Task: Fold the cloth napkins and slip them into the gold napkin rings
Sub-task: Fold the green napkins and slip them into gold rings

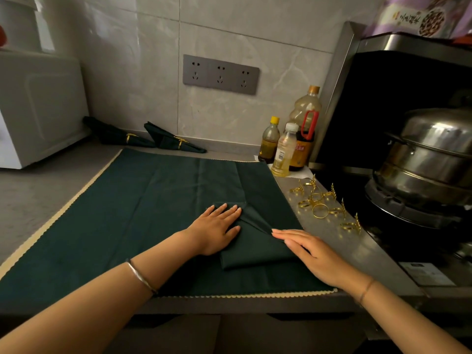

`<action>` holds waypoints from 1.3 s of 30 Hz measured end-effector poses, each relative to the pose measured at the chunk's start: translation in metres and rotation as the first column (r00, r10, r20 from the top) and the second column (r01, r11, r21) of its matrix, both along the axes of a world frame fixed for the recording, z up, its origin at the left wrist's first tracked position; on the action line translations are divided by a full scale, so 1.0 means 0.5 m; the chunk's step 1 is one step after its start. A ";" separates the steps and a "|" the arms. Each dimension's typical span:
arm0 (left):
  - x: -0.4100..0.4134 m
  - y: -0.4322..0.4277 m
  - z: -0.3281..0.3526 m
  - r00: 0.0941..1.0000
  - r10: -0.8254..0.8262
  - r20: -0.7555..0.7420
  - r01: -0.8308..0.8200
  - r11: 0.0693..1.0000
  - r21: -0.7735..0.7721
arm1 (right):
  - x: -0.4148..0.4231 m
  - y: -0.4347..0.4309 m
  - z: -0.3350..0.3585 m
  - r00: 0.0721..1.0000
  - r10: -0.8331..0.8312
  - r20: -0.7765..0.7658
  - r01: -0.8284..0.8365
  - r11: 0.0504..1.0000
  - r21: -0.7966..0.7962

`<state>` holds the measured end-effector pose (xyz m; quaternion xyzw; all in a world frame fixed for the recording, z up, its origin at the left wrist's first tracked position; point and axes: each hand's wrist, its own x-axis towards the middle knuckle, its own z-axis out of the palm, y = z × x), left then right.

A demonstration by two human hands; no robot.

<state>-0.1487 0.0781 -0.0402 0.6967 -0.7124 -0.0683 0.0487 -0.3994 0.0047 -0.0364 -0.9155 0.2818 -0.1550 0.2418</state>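
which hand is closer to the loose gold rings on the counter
Right. The right hand lies flat on the right edge of the folded napkin, just short of the loose gold rings. The left hand presses its left side, farther away.

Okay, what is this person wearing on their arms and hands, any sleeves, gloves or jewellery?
Both forearms are bare, with no sleeves or gloves in view. The left hand has a plain, smooth silver bangle on its wrist. The right hand has a thin brownish cord bracelet on its wrist. No watch or finger jewellery can be seen.
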 end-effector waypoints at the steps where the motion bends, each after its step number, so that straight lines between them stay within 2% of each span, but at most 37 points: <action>1: 0.000 0.000 0.000 1.000 -0.001 -0.001 0.001 1.000 0.001 | -0.010 0.006 0.000 1.000 0.001 -0.022 -0.002 1.000 -0.020; 6: 0.004 -0.001 0.001 1.000 -0.008 -0.016 0.008 1.000 -0.005 | -0.017 0.027 0.024 0.993 -0.017 -0.120 -0.004 0.986 -0.169; 9: 0.006 0.013 0.010 0.997 -0.026 -0.077 0.026 1.000 -0.006 | 0.002 0.042 0.040 0.972 0.001 -0.236 -0.067 0.960 -0.272; 12: 0.008 0.049 0.032 0.992 -0.077 -0.096 0.067 0.993 -0.101 | 0.012 0.054 0.044 0.948 -0.020 -0.318 -0.105 0.922 -0.373; 14: 0.007 0.079 0.048 0.989 -0.134 -0.060 0.123 0.981 -0.150 | 0.014 0.054 0.047 0.944 -0.035 -0.327 -0.101 0.915 -0.390; 19: 0.004 0.134 0.062 0.976 -0.200 0.089 0.209 0.971 -0.112 | 0.020 0.057 0.048 0.948 -0.057 -0.314 -0.088 0.899 -0.430; 31: 0.002 0.130 0.062 0.959 -0.220 0.178 0.252 0.949 -0.188 | 0.029 0.061 0.053 0.954 -0.071 -0.292 -0.065 0.900 -0.431; 33: 0.008 0.119 0.061 0.975 -0.194 0.107 0.214 0.948 -0.236 | 0.030 0.059 0.056 0.961 -0.077 -0.267 -0.044 0.908 -0.418; 35: 0.017 0.106 0.060 0.991 -0.132 -0.028 0.118 0.948 -0.295 | 0.036 0.052 0.059 0.967 -0.093 -0.236 -0.005 0.923 -0.384; 39: 0.017 0.079 0.055 0.967 -0.011 -0.254 -0.059 0.961 -0.268 | 0.050 0.031 0.060 0.978 -0.143 -0.151 0.094 0.952 -0.292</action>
